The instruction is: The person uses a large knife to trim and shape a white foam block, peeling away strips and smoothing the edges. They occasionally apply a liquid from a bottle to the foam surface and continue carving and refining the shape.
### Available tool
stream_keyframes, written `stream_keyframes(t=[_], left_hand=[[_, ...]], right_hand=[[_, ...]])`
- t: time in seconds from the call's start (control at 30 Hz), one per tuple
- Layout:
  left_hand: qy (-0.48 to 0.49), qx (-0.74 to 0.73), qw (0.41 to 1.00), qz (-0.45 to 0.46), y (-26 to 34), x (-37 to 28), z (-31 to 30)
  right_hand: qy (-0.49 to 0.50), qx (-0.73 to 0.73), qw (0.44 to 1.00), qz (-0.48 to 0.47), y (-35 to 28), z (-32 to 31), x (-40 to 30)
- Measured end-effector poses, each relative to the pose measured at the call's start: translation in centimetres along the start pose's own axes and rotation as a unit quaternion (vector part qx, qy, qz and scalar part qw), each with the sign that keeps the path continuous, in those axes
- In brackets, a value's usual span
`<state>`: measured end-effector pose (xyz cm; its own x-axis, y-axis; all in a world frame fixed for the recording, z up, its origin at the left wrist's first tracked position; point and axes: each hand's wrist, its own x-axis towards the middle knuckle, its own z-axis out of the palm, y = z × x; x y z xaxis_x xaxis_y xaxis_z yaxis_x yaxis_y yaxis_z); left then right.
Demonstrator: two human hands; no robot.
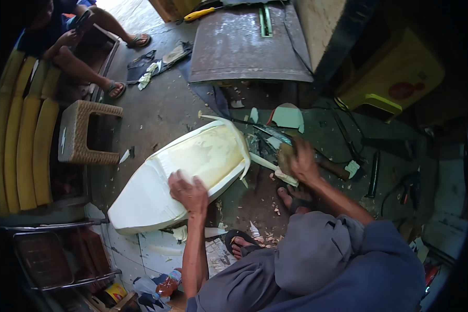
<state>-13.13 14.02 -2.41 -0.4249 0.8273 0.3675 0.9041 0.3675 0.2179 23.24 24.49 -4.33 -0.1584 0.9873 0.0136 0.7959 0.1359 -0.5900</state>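
A long foam seat pad [140,199], shaped like a motorcycle seat and white to pale yellow, lies on the floor before me. My left hand [190,192] rests on its top near the middle, fingers bent and holding nothing. A thin curled foam strip [238,136] hangs loose along the pad's far right end. To the right of the pad, my blurred right hand [305,160] is over a brownish block [285,156]; whether it grips the block I cannot tell. Just beyond that hand lies a long dark blade [275,133], partly hidden by it.
A seated person's leg [84,68] is at upper left, near a woven-pattern stool [74,130]. A brown tabletop [245,50] stands ahead, with a yellow-handled tool [199,14]. Offcuts, a hammer [335,165] and a dark metal bar [373,175] lie right. A bottle [168,284] is lower left.
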Motion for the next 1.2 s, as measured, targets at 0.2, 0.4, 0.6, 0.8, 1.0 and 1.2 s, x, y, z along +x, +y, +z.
stream_keyframes(t=[0.2,0.4,0.6,0.8,1.0,1.2], left_hand=[[-0.165,-0.064,0.945,0.276,13.1,0.0,2.7],[-0.126,0.069,0.933,0.330,12.7,-0.5,7.1],[-0.036,0.006,0.964,0.263,13.3,3.8,-0.8],[0.050,0.074,0.975,0.203,11.9,12.8,-18.4],[0.056,0.055,0.979,0.188,8.4,11.3,-27.4],[0.142,0.108,0.971,0.158,5.7,7.8,-34.6]], right_hand=[[-0.053,-0.126,0.989,0.055,12.2,-8.5,-7.9],[0.016,-0.162,0.982,0.094,14.9,-12.6,-13.5],[0.057,-0.080,0.994,0.044,12.6,-11.6,-10.1],[-0.030,0.081,0.983,-0.163,5.3,-1.2,1.5],[-0.117,-0.053,0.971,-0.200,0.1,2.6,9.5],[-0.127,-0.112,0.959,-0.229,1.1,4.2,12.0]])
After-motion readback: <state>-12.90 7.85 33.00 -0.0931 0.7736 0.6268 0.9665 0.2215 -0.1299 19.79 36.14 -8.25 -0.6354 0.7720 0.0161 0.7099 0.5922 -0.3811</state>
